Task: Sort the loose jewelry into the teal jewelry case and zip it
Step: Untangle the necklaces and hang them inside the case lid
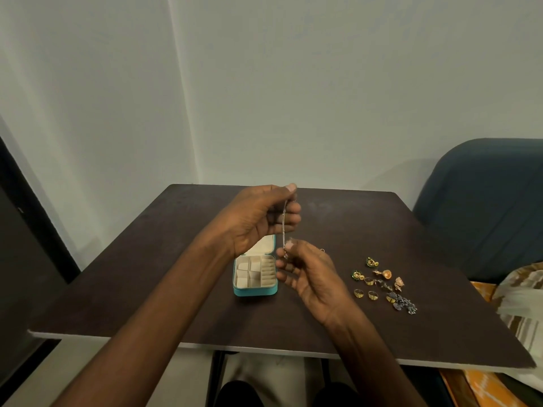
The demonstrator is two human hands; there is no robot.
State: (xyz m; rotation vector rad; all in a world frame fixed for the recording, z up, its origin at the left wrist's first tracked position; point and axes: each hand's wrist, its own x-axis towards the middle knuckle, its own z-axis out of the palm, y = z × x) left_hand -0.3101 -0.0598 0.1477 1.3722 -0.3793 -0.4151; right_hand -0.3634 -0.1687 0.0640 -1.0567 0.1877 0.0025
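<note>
The teal jewelry case (255, 291) lies open in the middle of the dark table, its cream compartments showing and its lid partly hidden behind my left hand. My left hand (261, 218) is raised above the case and pinches the top of a thin silver chain (283, 227). The chain hangs straight down to my right hand (308, 274), whose fingertips pinch its lower end just right of the case. Loose jewelry (382, 284) lies scattered right of my right hand: gold rings, green and gold earrings, and dark silver pieces.
The dark brown table (147, 274) has a pale front edge close to me. A blue chair (484, 207) stands at the right, with striped and orange fabric (517, 304) below it. White walls rise behind the table.
</note>
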